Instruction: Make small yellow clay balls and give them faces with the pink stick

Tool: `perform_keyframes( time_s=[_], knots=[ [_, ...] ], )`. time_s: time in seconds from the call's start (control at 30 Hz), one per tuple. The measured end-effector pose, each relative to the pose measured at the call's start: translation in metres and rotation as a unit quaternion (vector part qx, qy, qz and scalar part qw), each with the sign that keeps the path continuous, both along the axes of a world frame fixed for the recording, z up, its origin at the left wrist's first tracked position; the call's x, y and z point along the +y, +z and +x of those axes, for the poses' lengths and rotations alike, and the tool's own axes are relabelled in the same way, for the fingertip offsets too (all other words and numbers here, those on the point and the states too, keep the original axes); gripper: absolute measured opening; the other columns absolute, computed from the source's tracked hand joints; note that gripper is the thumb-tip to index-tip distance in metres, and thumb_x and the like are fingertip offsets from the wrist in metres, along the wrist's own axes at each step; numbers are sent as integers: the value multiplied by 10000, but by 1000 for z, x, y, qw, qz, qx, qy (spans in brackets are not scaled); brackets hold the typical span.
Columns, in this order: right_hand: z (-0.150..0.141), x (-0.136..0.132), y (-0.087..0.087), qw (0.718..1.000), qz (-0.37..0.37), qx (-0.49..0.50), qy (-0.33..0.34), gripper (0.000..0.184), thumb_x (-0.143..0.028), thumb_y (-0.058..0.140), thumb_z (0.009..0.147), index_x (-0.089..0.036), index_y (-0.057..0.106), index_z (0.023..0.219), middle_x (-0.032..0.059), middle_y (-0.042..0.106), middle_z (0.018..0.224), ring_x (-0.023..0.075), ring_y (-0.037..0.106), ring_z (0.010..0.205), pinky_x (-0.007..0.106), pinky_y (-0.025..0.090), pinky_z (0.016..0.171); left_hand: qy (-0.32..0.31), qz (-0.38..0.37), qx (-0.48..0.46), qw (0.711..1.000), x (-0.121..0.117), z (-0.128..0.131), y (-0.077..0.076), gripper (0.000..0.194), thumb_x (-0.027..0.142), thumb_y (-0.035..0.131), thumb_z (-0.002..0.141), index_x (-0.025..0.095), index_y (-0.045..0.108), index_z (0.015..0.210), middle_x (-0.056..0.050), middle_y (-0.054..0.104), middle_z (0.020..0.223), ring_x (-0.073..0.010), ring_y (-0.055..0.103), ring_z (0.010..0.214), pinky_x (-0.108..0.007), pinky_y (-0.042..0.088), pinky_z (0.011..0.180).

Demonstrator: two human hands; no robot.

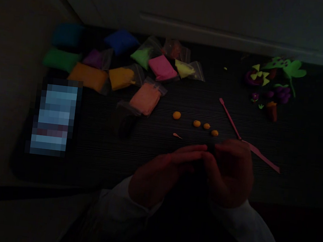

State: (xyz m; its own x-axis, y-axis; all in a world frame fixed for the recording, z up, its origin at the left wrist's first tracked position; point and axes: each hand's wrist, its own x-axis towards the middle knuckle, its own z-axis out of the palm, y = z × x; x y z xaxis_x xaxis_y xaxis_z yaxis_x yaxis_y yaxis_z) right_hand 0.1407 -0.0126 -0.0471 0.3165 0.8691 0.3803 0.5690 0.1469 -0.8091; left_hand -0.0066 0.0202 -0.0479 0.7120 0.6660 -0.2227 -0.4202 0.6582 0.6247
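In the dim head view, my left hand [164, 172] reaches in from the bottom with its fingers straight and pressed together. Its fingertips meet those of my right hand [229, 173], whose fingers are curled in a pinch. A small dark patch shows between the fingertips; what it is I cannot make out. Just beyond lie three small dark-spotted yellow clay pieces, among them one nearest my right hand [214, 133]. A plain yellow clay ball [176, 115] and a tiny orange teardrop-shaped piece [177, 135] are farther left. One pink modelling tool [230, 119] rests past my right hand.
Bags of coloured clay, such as the peach one [146, 98] and the blue one [121, 42], fill the back left. A lit phone-like screen [54, 118] stands at the left. Clay shapes, including purple balls [283, 95] and a green leaf piece [294, 70], sit back right.
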Motion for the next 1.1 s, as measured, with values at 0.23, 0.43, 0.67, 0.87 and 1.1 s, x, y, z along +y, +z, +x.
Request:
perform_keyframes(
  time_s=[0.23, 0.43, 0.67, 0.87, 1.1],
  knots=[
    [0, 1, -1, 1000, 11, 5, -1, 263, -157, 628, 694, -227, 524, 925, 30, 478, 854, 176, 474, 769, 343, 417, 638, 4, 2, -23, 1000, -1, 1, -1, 468, 427, 343, 820, 170, 633, 1083, -61, 462, 1334, -250, 331, 1274, -337, 323, 995],
    [0, 2, -4, 998, 28, -29, 40, 315, -165, 654, 664, -225, 520, 943, 27, 481, 865, 181, 470, 804, 352, 419, 667, 17, -5, -47, 999, -1, 2, -3, 454, 393, 382, 810, 121, 632, 1074, -88, 468, 1323, -269, 338, 1260, -340, 282, 1013],
    [0, 1, -3, 1000, 11, -9, 17, 273, -142, 618, 696, -227, 520, 936, 29, 476, 877, 164, 465, 772, 336, 407, 645, 11, 8, -55, 998, -2, 1, -4, 452, 388, 372, 818, 130, 621, 1093, -75, 457, 1334, -263, 316, 1272, -337, 309, 985],
    [0, 1, -4, 1000, -2, 24, -9, 248, -175, 625, 698, -214, 523, 920, 22, 468, 900, 136, 462, 719, 306, 405, 594, 10, 14, -48, 999, -2, 2, -5, 447, 375, 375, 816, 128, 617, 1100, -78, 462, 1330, -273, 317, 1272, -363, 301, 1000],
    [1, 1, -3, 1000, -2, 6, 17, 238, -168, 623, 700, -210, 527, 914, 26, 468, 881, 150, 464, 751, 327, 405, 628, 13, 3, -54, 998, -1, 3, -5, 428, 358, 393, 810, 130, 623, 1089, -73, 463, 1327, -267, 333, 1262, -348, 306, 1000]
  ],
)
